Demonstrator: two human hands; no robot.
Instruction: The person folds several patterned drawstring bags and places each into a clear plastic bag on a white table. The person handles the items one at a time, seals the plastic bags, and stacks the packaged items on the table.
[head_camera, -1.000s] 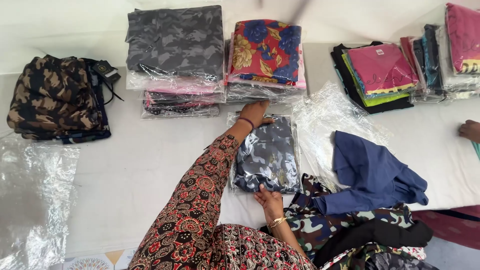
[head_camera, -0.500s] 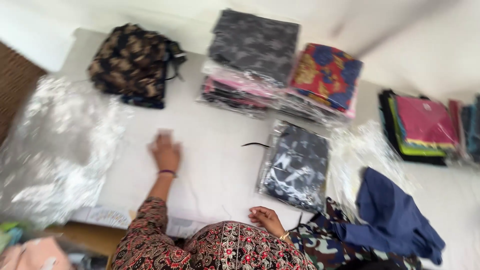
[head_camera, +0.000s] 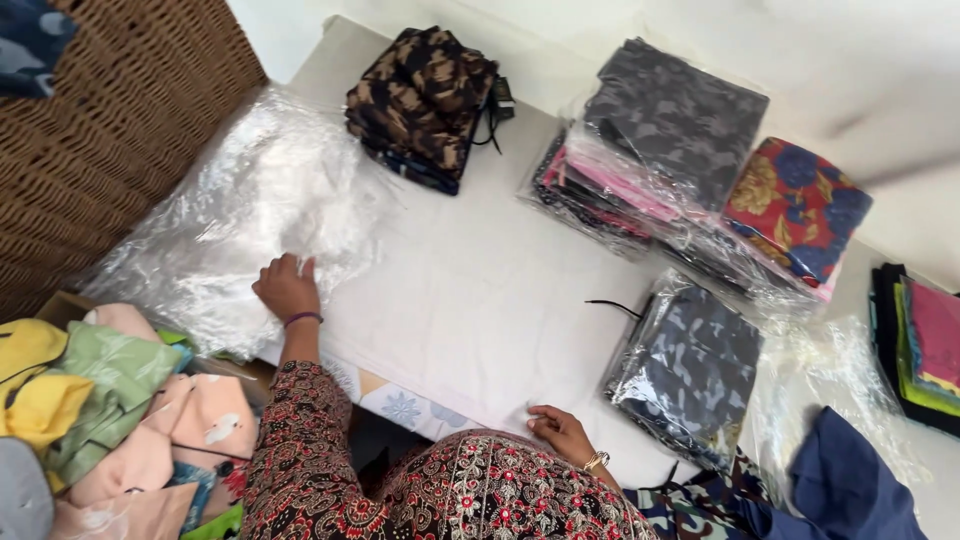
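Note:
My left hand (head_camera: 287, 288) rests with fingers curled on the edge of a pile of clear plastic bags (head_camera: 240, 215) at the left of the white table (head_camera: 480, 300). It touches the top bag; whether it grips it is not visible. My right hand (head_camera: 560, 432) lies flat on the table near the front edge, holding nothing. To its right sits a dark grey patterned garment packed in a clear bag (head_camera: 690, 365).
A folded brown-black garment (head_camera: 425, 95) lies at the back. Stacks of bagged garments (head_camera: 680, 150) stand at the back right, with a red-blue one (head_camera: 795, 205). A wicker basket (head_camera: 100, 110) is at left, loose pastel clothes (head_camera: 110, 410) below it, a blue garment (head_camera: 850, 480) at right.
My left hand moved from the grey bagged garment leftward across the table to the plastic bag pile. The view swung left. My right hand stayed near the front edge.

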